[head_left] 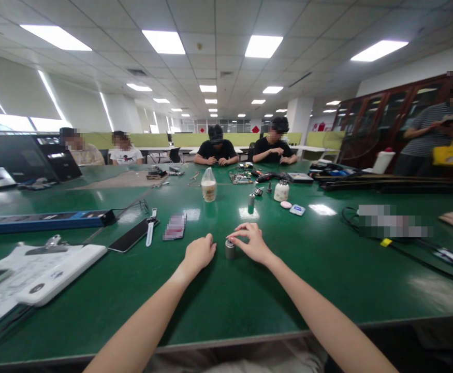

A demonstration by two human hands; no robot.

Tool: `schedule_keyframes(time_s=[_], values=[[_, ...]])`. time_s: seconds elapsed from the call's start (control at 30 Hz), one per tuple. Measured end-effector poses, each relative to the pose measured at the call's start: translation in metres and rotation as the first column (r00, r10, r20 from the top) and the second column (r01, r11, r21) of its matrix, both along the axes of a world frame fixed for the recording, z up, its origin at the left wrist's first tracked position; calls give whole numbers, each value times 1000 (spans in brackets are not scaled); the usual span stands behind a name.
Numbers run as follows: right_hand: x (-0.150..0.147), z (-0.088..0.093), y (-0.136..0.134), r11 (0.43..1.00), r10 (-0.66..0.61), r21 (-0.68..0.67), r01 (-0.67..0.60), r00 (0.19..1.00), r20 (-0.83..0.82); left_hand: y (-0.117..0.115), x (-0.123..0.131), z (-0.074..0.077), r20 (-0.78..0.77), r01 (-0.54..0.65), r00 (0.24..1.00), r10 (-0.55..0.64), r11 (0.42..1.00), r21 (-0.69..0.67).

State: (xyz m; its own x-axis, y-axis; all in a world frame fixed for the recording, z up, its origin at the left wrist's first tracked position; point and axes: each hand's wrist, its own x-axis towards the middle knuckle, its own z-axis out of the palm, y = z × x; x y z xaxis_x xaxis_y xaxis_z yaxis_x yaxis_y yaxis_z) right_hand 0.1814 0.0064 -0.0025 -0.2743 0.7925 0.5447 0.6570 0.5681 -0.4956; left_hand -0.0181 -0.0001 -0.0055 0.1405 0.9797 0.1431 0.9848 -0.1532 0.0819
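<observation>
A small grey metal cylinder (230, 249) stands upright on the green table (249, 300) in front of me. My right hand (251, 242) pinches its top with thumb and fingertips. My left hand (199, 254) rests on the table just left of the cylinder, fingers curled in a loose fist, holding nothing I can see. A second small metal cylinder (251, 201) stands farther back.
A dark phone (131, 235), a white wristwatch (150, 227) and a small packet (174, 227) lie to the left. A white clipboard (35, 269), blue power strip (43, 221), a plastic-wrapped cup (209, 185) and a white jar (281, 190) are around. Several people sit at the far side.
</observation>
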Motion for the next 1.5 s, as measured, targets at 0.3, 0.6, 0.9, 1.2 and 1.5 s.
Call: schedule_keyframes(time_s=[0.3, 0.6, 0.9, 1.2, 1.5], values=[[1, 3, -3, 1000, -19, 10, 19, 1000, -16, -2, 1, 2, -6, -19, 1000, 19, 1000, -11], [-4, 4, -1, 999, -30, 24, 31, 998, -51, -2, 2, 3, -4, -20, 1000, 20, 1000, -18], [22, -17, 24, 983, -158, -80, 163, 985, 66, -2, 1, 2, -6, -13, 1000, 13, 1000, 3], [24, -27, 26, 975, -138, -148, 165, 974, 179, -2, 1, 2, 6, -3, 1000, 3, 1000, 6], [26, -26, 27, 965, -156, -185, 187, 973, 172, 0, 1, -1, 6, -4, 1000, 4, 1000, 11]])
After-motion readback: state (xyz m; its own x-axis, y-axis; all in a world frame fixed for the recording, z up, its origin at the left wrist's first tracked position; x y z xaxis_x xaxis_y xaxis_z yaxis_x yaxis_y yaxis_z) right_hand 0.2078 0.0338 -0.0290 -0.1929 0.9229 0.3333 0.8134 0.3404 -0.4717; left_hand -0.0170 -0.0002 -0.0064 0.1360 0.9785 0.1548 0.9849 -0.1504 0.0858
